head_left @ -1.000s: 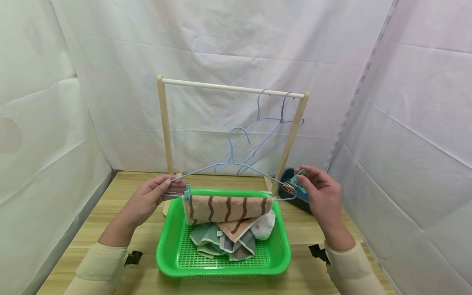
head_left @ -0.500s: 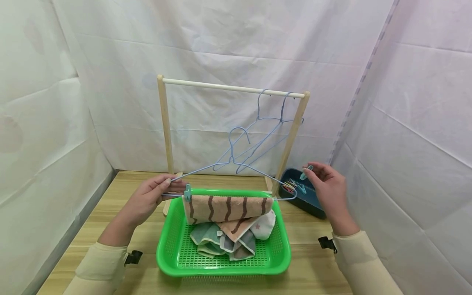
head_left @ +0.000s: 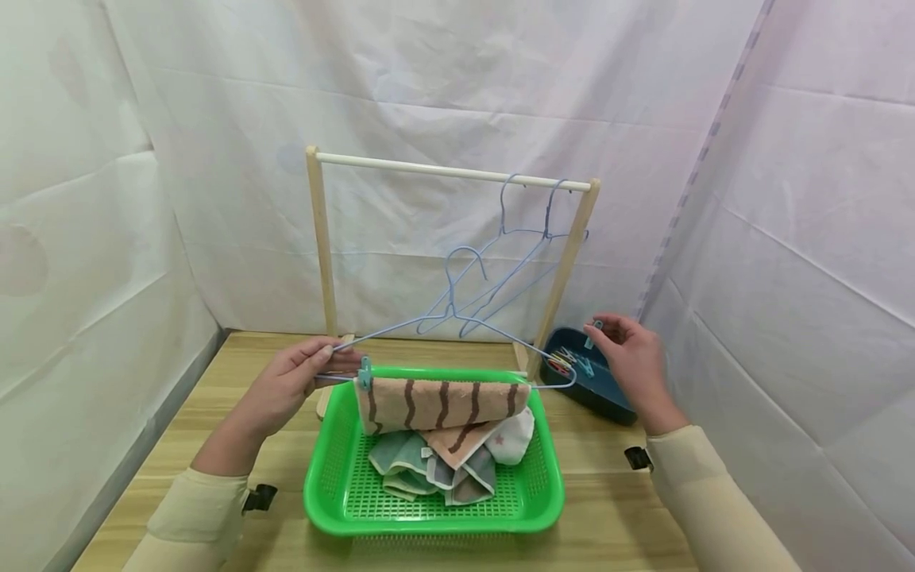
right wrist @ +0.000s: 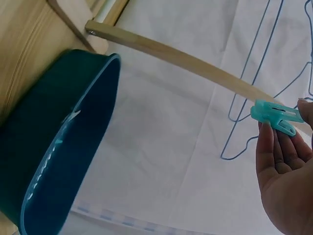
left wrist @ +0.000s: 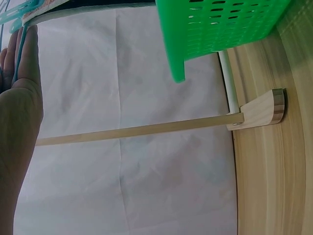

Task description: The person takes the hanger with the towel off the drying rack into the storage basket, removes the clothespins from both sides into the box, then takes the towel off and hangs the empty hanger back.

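My left hand (head_left: pixel 289 380) holds the left end of a blue wire hanger (head_left: pixel 452 311), thumb over the wire. Over the hanger's lower bar hangs a beige towel (head_left: pixel 443 403) with wavy brown stripes. A teal clothespin (head_left: pixel 365 373) clips the towel's left corner to the bar; its right corner has no clip. Between thumb and fingers my right hand (head_left: pixel 631 357) pinches another teal clothespin (right wrist: pixel 276 116). That hand is beside the dark blue bin (head_left: pixel 600 400), where several clothespins (head_left: pixel 582 365) lie. The hanger's right end overlaps the bin in the head view.
Below the towel stands a green basket (head_left: pixel 432 527) with several crumpled cloths (head_left: pixel 411 465) inside. Behind it is a wooden rack (head_left: pixel 324 238) with a white rod (head_left: pixel 443 169), from which two more blue hangers (head_left: pixel 503 274) hang at the right. White curtains surround the table (head_left: pixel 186 477).
My right hand has lifted a teal clothespin out of the bin and shifted slightly right, uncovering more of the bin. The left hand, hanger and towel have stayed nearly still.
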The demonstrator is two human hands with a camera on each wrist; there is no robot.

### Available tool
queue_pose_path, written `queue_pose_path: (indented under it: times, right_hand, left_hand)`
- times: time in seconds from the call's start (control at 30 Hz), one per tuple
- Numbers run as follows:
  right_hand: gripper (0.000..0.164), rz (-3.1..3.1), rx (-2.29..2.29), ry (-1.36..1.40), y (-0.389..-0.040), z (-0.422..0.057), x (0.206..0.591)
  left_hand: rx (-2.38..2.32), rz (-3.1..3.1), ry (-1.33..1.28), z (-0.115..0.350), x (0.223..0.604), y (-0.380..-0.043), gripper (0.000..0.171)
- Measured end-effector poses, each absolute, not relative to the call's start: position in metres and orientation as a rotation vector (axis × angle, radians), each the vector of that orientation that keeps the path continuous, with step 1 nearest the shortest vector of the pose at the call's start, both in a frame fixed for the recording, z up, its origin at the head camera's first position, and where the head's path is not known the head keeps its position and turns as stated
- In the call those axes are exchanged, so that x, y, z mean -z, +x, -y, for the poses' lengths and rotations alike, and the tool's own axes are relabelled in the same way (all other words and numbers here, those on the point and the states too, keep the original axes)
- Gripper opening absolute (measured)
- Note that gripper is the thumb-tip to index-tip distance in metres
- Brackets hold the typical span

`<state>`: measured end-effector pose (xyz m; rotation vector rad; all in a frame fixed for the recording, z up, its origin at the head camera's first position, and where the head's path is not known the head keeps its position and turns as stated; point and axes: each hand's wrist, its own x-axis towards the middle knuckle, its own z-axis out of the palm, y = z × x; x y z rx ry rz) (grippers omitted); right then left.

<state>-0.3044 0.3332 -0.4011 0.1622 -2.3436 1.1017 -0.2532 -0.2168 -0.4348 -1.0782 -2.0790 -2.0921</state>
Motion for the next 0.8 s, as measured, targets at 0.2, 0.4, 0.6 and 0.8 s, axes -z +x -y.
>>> queue_pose_path:
  times: [0.2, 0.4, 0.6, 0.8]
  right_hand:
    - [0.034, 2.421, -1.052, 0.184, -0.319, -0.342, 0.406]
    - [0.037, 2.520, -1.006, 0.190, -0.332, -0.346, 0.409]
    - [0.038, 2.663, -0.971, 0.218, -0.350, -0.355, 0.414]
    - [0.037, 2.779, -0.849, 0.274, -0.371, -0.362, 0.424]
  left_hand:
    - [2.092, 2.087, -1.066, 0.216, 0.433, -0.253, 0.038]
    - [2.096, 2.077, -1.066, 0.216, 0.433, -0.253, 0.038]
    - [2.091, 2.081, -1.065, 0.216, 0.433, -0.253, 0.038]
    - [2.105, 2.074, -1.075, 0.217, 0.433, -0.253, 0.038]
